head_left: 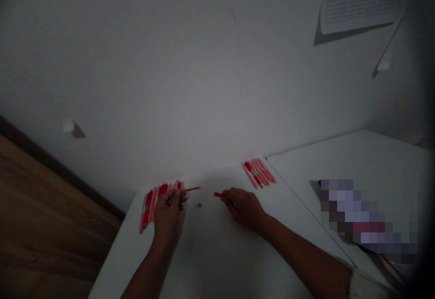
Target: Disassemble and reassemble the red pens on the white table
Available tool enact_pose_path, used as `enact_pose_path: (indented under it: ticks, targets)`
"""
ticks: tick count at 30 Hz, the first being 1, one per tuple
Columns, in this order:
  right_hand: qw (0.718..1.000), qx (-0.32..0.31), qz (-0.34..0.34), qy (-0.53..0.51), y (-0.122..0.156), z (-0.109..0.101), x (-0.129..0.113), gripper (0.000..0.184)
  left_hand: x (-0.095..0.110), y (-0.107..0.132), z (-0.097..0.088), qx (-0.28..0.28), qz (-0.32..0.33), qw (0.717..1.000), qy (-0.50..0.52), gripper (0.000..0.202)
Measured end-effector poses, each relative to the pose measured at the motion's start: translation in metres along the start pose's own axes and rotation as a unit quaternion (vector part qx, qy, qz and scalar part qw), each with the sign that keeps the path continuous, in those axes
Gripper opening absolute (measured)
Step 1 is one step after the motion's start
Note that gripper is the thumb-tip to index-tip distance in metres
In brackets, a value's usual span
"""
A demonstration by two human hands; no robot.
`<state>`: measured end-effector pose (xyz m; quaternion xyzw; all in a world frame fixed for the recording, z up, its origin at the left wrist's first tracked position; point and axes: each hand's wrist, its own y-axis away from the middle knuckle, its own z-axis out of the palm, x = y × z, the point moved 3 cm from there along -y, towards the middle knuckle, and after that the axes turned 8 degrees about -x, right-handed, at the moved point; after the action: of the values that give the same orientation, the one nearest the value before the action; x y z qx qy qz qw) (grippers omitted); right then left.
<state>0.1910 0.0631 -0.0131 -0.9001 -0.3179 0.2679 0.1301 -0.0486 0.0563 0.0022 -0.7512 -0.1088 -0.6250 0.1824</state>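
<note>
My left hand (171, 208) pinches a thin red pen refill (193, 189), its tip pointing right. Across a short gap, my right hand (245, 206) is closed on a red pen barrel (218, 195) whose end sticks out to the left. Below that gap lies a small grey piece (199, 205), too small to name for certain. A row of pink and red pens (147, 207) sits beside and partly behind my left hand. Beyond my right hand is a second group of similar pens (261, 172).
The white table (217, 258) meets a pale wall (190, 86) at the back. A seam divides it from another white surface (306, 163) on the right, where a pixelated object (360, 222) lies. Wooden panelling (44, 213) stands at left; printed paper (356, 4) hangs upper right.
</note>
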Motion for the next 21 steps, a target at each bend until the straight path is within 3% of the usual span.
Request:
enact_pose_path:
  ticks: [4,9,14,21]
  targets:
    - [1.000,-0.001,-0.003,-0.001,0.000,0.001,0.000,0.026,0.005,0.003,0.002,-0.038,0.038,0.982,-0.180,0.027]
    - [1.000,-0.004,-0.003,0.001,0.000,0.002,0.000,0.026,0.015,0.013,0.005,-0.050,0.150,0.883,-0.442,0.028]
    - [1.000,-0.006,-0.001,0.006,-0.001,0.002,-0.001,0.025,0.019,0.020,0.009,-0.062,0.185,0.832,-0.519,0.029]
    - [1.000,-0.007,-0.008,-0.001,0.000,0.000,-0.002,0.025,0.018,0.024,0.013,-0.088,0.183,0.812,-0.547,0.027]
